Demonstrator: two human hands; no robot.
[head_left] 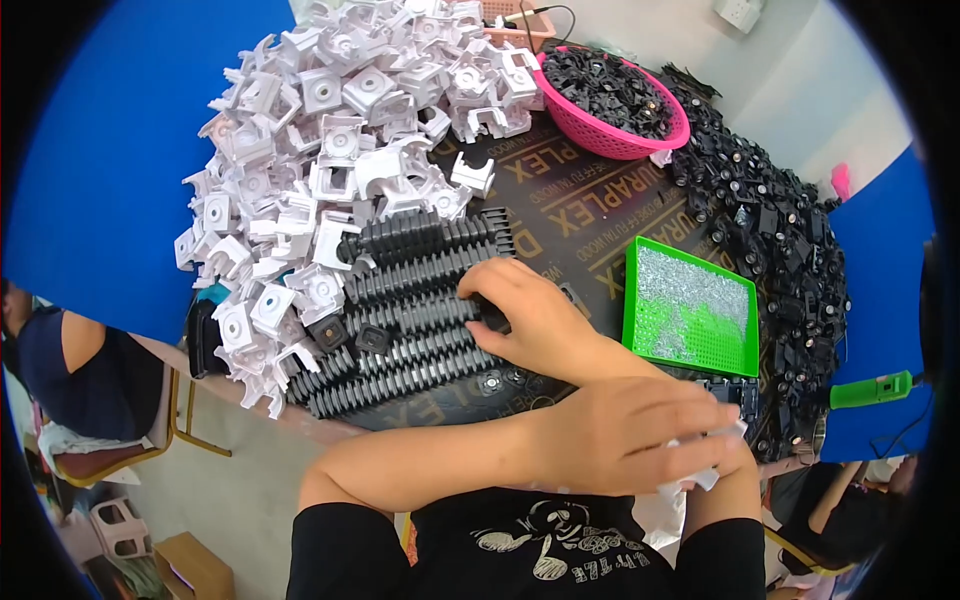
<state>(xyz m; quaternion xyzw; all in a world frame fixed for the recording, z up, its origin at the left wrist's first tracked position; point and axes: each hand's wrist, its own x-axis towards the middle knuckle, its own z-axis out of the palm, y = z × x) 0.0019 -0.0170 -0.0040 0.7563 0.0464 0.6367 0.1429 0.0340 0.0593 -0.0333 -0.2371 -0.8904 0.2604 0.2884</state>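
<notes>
My forearms cross, the left one over the right. My left hand (630,430), slightly blurred, is at the right, its fingers closed around a white plastic piece (705,478) that shows only in part. Reaching to the middle of the table, my right hand (530,320) curls thumb and fingers around a dark plastic part (490,314) at the end of a row. Rows of ribbed black plastic parts (420,330) stand packed side by side to its left. Two loose square black parts (373,338) lie at the left of these rows.
White plastic housings (340,140) are heaped at the left and back. A pink basket (625,150) of black parts stands at the far right. Nearer is a green tray (632,300) of small silvery pieces. Black parts (790,240) pile along the right edge, beside a green-handled tool (870,390).
</notes>
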